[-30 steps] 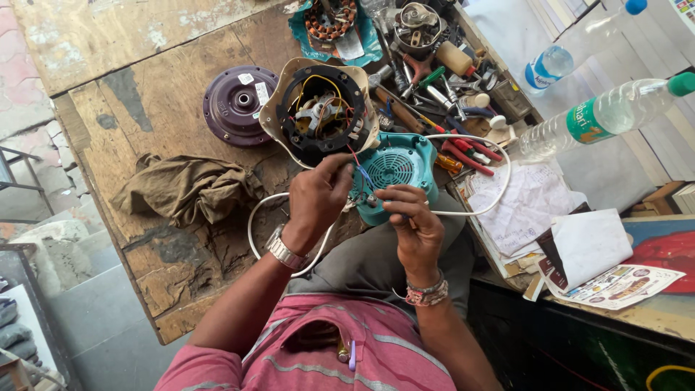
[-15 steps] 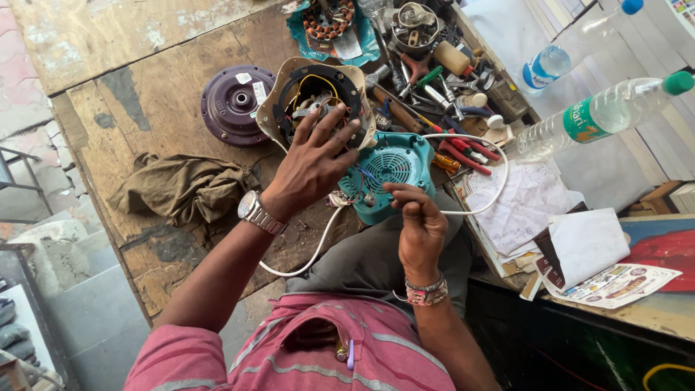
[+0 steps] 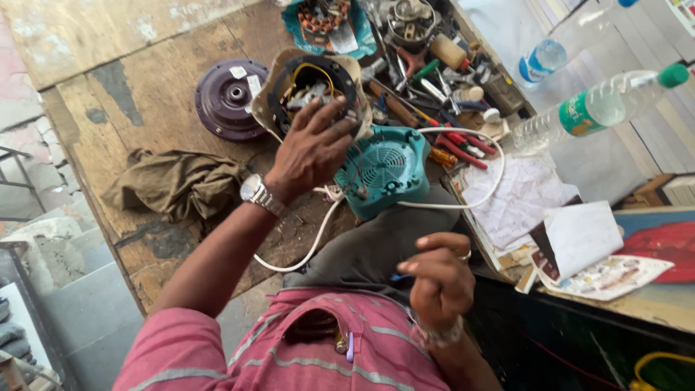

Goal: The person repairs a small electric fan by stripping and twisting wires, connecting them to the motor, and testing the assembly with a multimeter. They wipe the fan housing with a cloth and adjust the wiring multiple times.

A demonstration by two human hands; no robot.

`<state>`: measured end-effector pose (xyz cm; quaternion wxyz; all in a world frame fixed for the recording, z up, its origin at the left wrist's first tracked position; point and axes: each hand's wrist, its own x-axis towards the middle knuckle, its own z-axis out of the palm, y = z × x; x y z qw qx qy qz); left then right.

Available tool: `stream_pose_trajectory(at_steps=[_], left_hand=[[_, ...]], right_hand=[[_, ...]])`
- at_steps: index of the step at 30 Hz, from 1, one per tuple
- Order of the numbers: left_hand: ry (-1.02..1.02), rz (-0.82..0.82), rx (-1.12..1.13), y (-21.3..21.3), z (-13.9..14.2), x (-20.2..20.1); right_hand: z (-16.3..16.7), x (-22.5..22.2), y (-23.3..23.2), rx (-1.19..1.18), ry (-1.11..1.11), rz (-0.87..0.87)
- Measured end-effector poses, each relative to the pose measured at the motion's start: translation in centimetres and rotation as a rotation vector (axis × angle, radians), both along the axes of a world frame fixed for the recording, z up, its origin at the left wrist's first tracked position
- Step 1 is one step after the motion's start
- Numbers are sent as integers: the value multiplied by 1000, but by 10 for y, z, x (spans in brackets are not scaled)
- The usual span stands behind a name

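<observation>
The left hand (image 3: 311, 152) rests with spread fingers (image 3: 340, 119) on the near rim of a cream-coloured round motor housing (image 3: 271, 90), which lies open-side up on the worn wooden table (image 3: 145, 87). Copper windings and yellow and white wires are exposed inside it. The hand presses on the housing rather than gripping it; nothing is enclosed in the fingers.

The right hand (image 3: 438, 279) is raised near the person's chest, well apart from the housing. Its fingers are curled loosely, pinching what appears to be a small blue object; its kind cannot be told.

Just right of the housing lies a teal plastic vented cover (image 3: 384, 170), with a white power cord (image 3: 478, 195) looping around it and trailing toward the near table edge. A dark purple round metal disc (image 3: 228, 98) lies to the left of the housing, and a crumpled olive cloth (image 3: 177, 181) lies nearer. Assorted hand tools (image 3: 441, 80) are heaped at the far right, beside two clear plastic bottles (image 3: 594, 108).

Judged status: the unit stands disassembled, with cover and disc removed and wiring exposed. Internal work and reassembly remain outstanding.
</observation>
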<state>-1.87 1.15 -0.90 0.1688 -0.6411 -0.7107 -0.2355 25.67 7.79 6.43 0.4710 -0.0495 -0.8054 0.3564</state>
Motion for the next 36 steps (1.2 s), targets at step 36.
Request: stream_pose_trajectory(at_steps=[36], left_hand=[[-1699, 158, 346, -26, -21, 92]], right_hand=[[-50, -85, 26, -355, -380, 50]])
